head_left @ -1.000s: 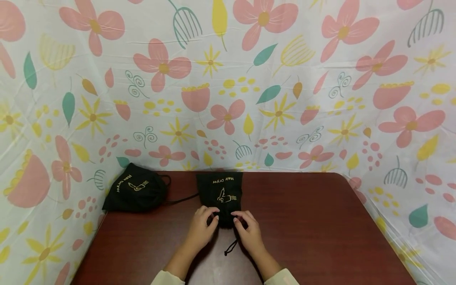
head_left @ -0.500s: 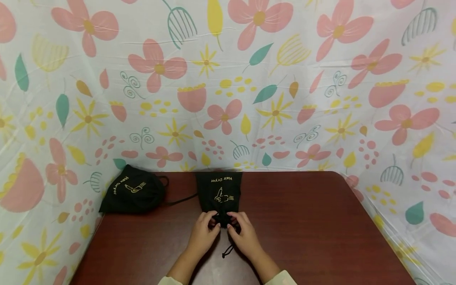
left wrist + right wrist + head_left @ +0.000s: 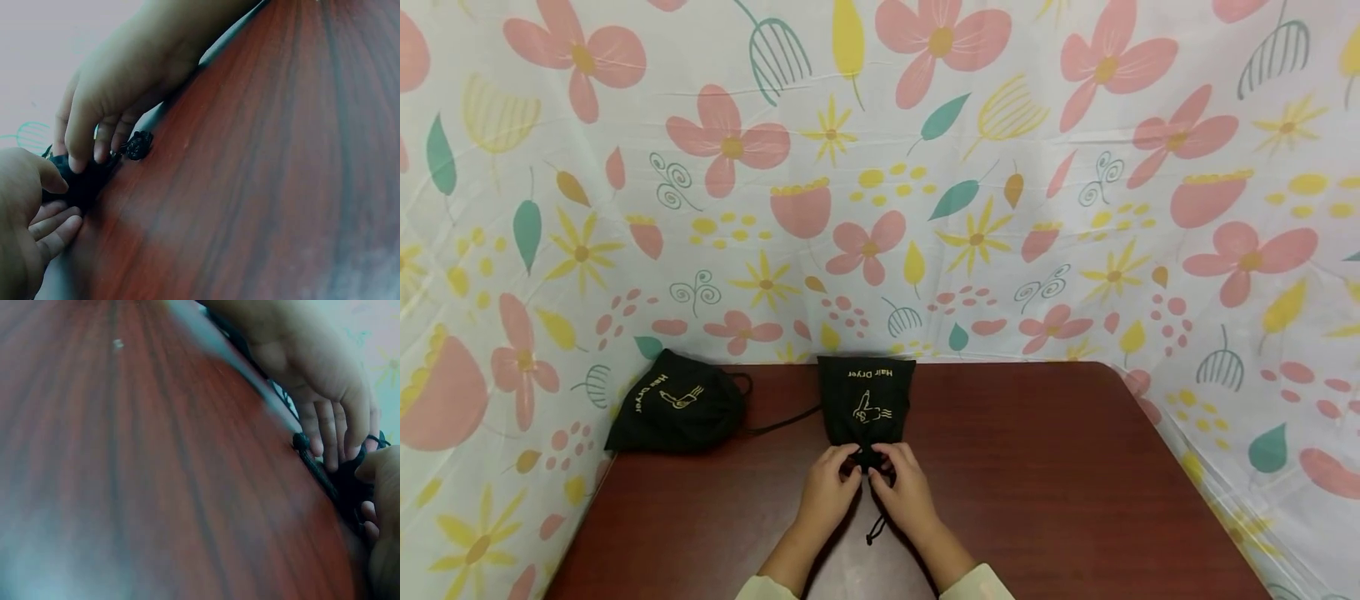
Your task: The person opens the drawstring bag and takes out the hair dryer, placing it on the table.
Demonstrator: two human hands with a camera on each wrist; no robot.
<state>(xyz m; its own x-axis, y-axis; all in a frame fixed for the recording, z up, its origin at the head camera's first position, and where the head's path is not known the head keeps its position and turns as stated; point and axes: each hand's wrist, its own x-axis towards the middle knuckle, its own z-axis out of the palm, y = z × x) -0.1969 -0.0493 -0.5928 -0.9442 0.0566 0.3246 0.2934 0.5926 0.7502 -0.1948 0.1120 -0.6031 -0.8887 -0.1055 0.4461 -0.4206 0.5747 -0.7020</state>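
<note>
Tapered black fabric drawstring pouch point(image 3: 867, 404), bulging black fabric drawstring pouch point(image 3: 688, 417): yellow lettering, yellow line drawing on each. Red-brown wood-grain tabletop point(image 3: 1037, 483): darker streaks. White cloth backdrop point(image 3: 880, 183): pink, yellow, teal florals.

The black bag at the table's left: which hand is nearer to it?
The left hand. It is right of the left bag, at the gathered end of the middle bag; the right hand is at that end too, but farther right.

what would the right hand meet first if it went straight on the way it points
The bag, whose gathered neck the right hand seems to grip; exact depth is unclear.
</note>
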